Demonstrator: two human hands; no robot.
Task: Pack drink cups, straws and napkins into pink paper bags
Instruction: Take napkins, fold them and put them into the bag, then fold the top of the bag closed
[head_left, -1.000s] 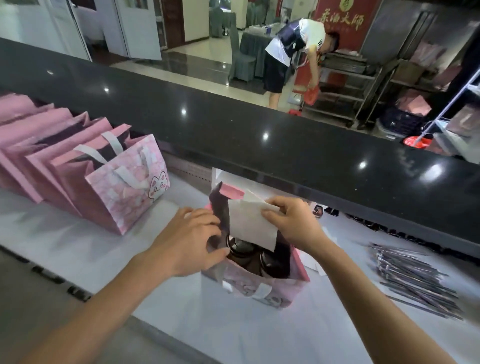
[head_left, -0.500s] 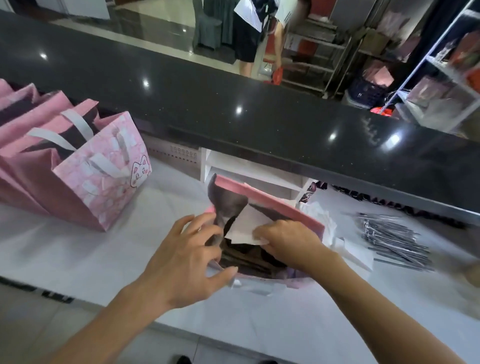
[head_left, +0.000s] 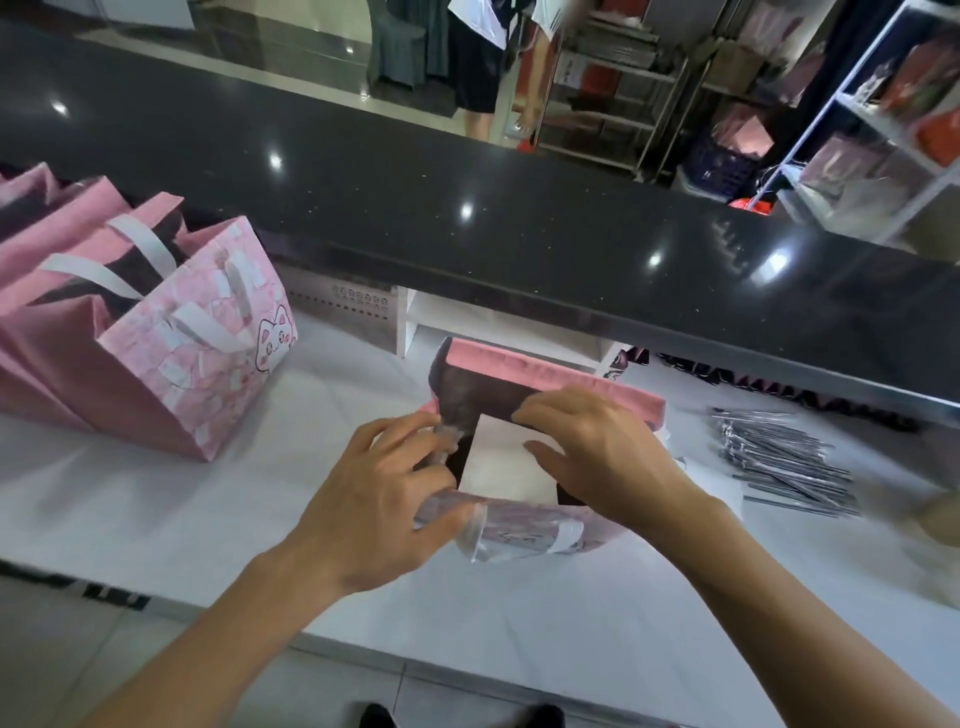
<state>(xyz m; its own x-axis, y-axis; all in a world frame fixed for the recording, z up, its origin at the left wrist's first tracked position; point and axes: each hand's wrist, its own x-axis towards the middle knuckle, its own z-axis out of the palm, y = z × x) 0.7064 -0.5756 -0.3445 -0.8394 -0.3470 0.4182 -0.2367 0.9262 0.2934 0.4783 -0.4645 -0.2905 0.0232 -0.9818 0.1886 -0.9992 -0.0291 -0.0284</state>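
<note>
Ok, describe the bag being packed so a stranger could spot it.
Below the black counter, on the white worktop, it is the pink bag between both hands. Unlike the row of bags at left, a white napkin lies in its mouth.

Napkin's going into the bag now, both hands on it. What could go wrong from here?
1. The left hand grips only the near rim of the open bag; pushing down could buckle or tip it.
2. The right hand presses the napkin flat across the opening, so it may crumple rather than slide in.
3. The loose straws lie close by the right forearm; a quick withdrawal might scatter them.
</note>
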